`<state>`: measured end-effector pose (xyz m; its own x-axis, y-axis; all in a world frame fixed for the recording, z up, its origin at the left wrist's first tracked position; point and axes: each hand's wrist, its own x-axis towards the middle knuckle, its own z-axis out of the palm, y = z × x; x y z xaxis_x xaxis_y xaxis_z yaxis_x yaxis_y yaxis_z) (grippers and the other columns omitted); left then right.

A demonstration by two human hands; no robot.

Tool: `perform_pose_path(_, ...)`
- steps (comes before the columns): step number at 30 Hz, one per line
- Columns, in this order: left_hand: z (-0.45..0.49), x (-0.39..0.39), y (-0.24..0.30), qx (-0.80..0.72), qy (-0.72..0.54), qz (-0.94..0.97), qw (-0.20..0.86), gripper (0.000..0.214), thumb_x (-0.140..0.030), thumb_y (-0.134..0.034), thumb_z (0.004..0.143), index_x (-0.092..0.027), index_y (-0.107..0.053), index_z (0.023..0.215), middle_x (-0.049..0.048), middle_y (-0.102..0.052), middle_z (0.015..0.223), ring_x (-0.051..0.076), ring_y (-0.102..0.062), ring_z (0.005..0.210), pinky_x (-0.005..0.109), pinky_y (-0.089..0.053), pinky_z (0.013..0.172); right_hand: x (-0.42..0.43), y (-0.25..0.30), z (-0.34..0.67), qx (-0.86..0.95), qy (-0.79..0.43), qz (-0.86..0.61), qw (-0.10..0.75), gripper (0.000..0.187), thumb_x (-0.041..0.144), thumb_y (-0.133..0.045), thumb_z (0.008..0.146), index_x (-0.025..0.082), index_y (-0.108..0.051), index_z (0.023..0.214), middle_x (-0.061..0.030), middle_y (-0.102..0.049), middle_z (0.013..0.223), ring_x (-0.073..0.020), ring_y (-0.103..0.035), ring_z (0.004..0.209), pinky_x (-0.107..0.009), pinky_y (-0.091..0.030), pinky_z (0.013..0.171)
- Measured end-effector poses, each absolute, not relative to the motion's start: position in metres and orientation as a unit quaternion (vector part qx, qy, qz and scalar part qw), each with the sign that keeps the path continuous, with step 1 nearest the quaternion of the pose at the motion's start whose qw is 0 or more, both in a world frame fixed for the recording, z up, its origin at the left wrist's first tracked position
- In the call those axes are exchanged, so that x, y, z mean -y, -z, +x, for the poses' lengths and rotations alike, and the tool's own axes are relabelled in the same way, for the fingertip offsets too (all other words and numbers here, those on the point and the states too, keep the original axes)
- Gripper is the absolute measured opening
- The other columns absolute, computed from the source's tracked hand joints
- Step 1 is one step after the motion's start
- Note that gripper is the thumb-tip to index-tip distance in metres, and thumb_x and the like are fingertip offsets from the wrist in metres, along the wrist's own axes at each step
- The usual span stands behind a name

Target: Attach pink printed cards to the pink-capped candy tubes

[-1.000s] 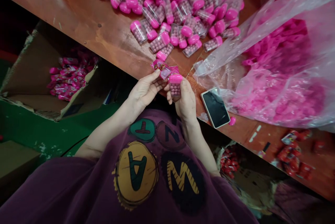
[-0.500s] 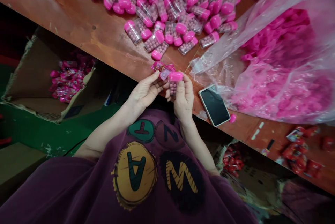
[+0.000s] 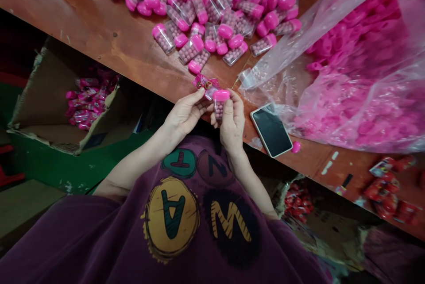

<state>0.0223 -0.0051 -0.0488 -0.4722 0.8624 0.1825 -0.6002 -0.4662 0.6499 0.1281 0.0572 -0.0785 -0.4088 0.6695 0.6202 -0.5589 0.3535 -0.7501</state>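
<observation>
At the table's near edge, my right hand (image 3: pixel 233 127) is closed on a small clear candy bottle (image 3: pixel 219 109) with a pink cap and pink beads inside. The cap faces away from me. Between the thumb and fingers of my left hand (image 3: pixel 186 113) is a pink printed plastic wrapper (image 3: pixel 206 84), part clear, held right beside the bottle's cap. The two hands almost meet, and some fingertips are hidden behind the bottle. Beyond them lies a heap of similar pink-capped bottles (image 3: pixel 199 7) on the brown table (image 3: pixel 133 67).
To the right are a phone (image 3: pixel 272 131), a loose pink cap (image 3: pixel 296 147) and a large clear bag of pink plastic parts (image 3: pixel 361 98). Red packets (image 3: pixel 381 191) lie farther right. Below the table's left edge, a cardboard box (image 3: pixel 36 111) holds wrapped pink bottles (image 3: pixel 88 102).
The view has shifted slightly. Both hands keep their grip on the wrapper and the bottle, which has tipped a little so more of its clear body shows.
</observation>
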Motion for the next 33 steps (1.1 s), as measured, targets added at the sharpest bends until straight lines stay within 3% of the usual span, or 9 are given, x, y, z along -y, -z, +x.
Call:
perform_pose_path(5,0.025,0.007,0.047,-0.313,-0.799,0.287,0.426,0.019,-0.031,-0.077,0.098,-0.014,-0.075,0.09,0.0049,-0.076,0.086,0.013,-0.07,0.079,0.024,-0.056,0.075,-0.059,0.084,0.126,0.629,-0.57,-0.045,0.526,0.039,0.064,-0.061,0.102,0.036,-0.056,0.129,0.0033,-0.06,0.079,-0.0096,-0.048,0.052,-0.024,-0.041,0.044)
perform_pose_path(10,0.027,0.011,0.044,-0.322,-0.779,0.313,0.439,0.035,-0.045,-0.081,0.095,-0.015,-0.072,0.081,0.0005,-0.065,0.068,0.012,-0.063,0.063,0.025,-0.051,0.063,-0.067,0.086,0.126,0.634,-0.599,-0.036,0.488,0.048,0.065,-0.065,0.099,0.037,-0.052,0.136,0.0038,-0.06,0.081,-0.0097,-0.048,0.052,-0.024,-0.04,0.043)
perform_pose_path(15,0.032,0.011,0.045,-0.303,-0.768,0.332,0.457,0.034,-0.041,-0.085,0.092,-0.014,-0.071,0.077,0.0007,-0.067,0.071,0.009,-0.06,0.063,0.023,-0.05,0.066,-0.068,0.087,0.128,0.671,-0.537,-0.049,0.508,0.056,0.062,-0.068,0.099,0.038,-0.046,0.144,0.0022,-0.065,0.087,-0.0153,-0.066,0.072,-0.031,-0.06,0.065)
perform_pose_path(17,0.033,0.01,0.047,-0.294,-0.768,0.335,0.459,0.029,-0.035,-0.088,0.09,-0.013,-0.072,0.079,0.0008,-0.069,0.073,0.008,-0.06,0.064,0.022,-0.05,0.067,-0.069,0.087,0.129,0.681,-0.52,-0.054,0.513,0.059,0.064,-0.067,0.098,0.038,-0.044,0.146,0.0017,-0.066,0.089,-0.0164,-0.068,0.077,-0.033,-0.062,0.069)
perform_pose_path(23,0.027,0.012,0.045,-0.316,-0.776,0.313,0.447,0.017,-0.028,-0.086,0.09,-0.015,-0.076,0.089,0.0016,-0.072,0.076,0.01,-0.063,0.063,0.024,-0.051,0.065,-0.071,0.089,0.137,0.657,-0.623,-0.026,0.423,0.061,0.069,-0.066,0.096,0.038,-0.042,0.144,0.002,-0.068,0.097,-0.0097,-0.056,0.054,-0.025,-0.045,0.042)
perform_pose_path(29,0.025,0.01,0.045,-0.329,-0.761,0.316,0.461,0.02,-0.028,-0.083,0.093,-0.013,-0.075,0.083,0.0057,-0.074,0.079,0.012,-0.067,0.068,0.026,-0.051,0.07,-0.066,0.096,0.139,0.682,-0.537,-0.048,0.494,0.064,0.058,-0.076,0.094,0.038,-0.046,0.146,-0.004,-0.071,0.112,-0.0139,-0.068,0.072,-0.027,-0.055,0.052)
perform_pose_path(31,0.028,0.009,0.047,-0.329,-0.756,0.319,0.468,0.023,-0.026,-0.082,0.094,-0.012,-0.073,0.078,0.0043,-0.072,0.075,0.01,-0.062,0.062,0.024,-0.049,0.067,-0.067,0.094,0.137,0.67,-0.565,-0.037,0.48,0.063,0.057,-0.077,0.093,0.037,-0.046,0.145,-0.0014,-0.071,0.102,-0.0117,-0.064,0.063,-0.024,-0.049,0.046)
perform_pose_path(33,0.03,0.009,0.05,-0.332,-0.749,0.328,0.47,0.025,-0.022,-0.081,0.095,-0.012,-0.072,0.074,0.0009,-0.065,0.067,0.008,-0.057,0.057,0.023,-0.047,0.062,-0.069,0.089,0.136,0.649,-0.63,-0.014,0.427,0.062,0.059,-0.074,0.094,0.037,-0.043,0.143,0.0059,-0.066,0.081,-0.0074,-0.046,0.043,-0.021,-0.036,0.036)
